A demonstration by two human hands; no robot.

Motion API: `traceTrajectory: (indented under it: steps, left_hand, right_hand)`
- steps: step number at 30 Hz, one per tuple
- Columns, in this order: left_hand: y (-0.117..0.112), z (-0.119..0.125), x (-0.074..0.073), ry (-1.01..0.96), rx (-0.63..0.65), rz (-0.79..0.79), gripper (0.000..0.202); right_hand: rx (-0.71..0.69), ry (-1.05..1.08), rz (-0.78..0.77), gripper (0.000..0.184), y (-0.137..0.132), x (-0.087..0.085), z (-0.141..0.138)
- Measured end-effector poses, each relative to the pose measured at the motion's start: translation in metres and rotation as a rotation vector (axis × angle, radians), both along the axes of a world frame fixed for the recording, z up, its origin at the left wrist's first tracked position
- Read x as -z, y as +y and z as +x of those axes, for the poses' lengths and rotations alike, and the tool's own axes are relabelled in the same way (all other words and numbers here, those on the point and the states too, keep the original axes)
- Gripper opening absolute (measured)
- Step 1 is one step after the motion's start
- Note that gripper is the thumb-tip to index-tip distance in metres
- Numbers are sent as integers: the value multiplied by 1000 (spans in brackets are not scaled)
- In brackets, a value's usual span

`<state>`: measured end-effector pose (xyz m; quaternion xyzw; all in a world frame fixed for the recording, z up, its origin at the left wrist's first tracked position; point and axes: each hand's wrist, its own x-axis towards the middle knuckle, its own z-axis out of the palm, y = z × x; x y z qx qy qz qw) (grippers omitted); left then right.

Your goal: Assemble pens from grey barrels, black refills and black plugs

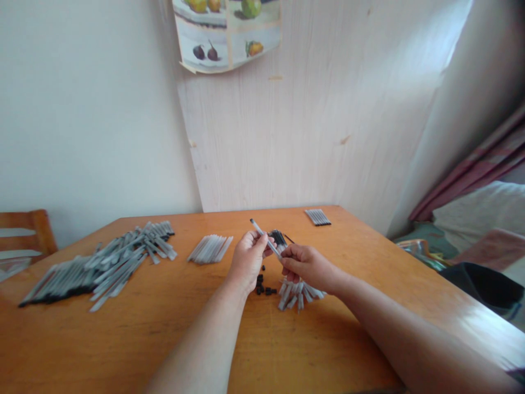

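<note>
My left hand [249, 257] and my right hand [305, 266] meet above the middle of the orange wooden table [172, 334]. Both pinch one thin grey pen [266, 239], which slants up to the left between them. My left hand grips its upper part, my right hand its lower end. Under my right hand lies a small heap of pale pen caps [296, 294]. Several tiny black parts [263, 285] lie on the table between my wrists. A dark bundle [279, 237] shows just behind the hands.
A big loose pile of grey pens [102, 264] covers the table's left side. A smaller neat row of clear tubes [210, 249] lies left of my hands. A dark row of refills [317, 217] sits at the far edge. A wooden chair [28, 230] stands at left; bedding lies at right.
</note>
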<state>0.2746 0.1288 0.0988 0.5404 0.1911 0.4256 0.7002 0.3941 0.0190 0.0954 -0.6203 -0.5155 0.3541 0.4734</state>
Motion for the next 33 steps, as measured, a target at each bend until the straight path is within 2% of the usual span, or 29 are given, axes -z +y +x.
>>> traceTrajectory:
  steps: [7,15,22,33]
  left_hand:
    - [-3,-1,-1,71,0,1,28]
    - [-8,0,-3,48,11,13,30]
    - [-12,0,-1,6,19,-11,31]
    - [-14,0,2,-6,20,-40,30]
  right_hand:
    - [43,14,62,19,0,-3,-3]
    - [105,-127,108,16,-3,-6,-6]
    - [107,-223,152,17,-5,-6,-5]
    - [107,-218,153,18,-5,-6,-3]
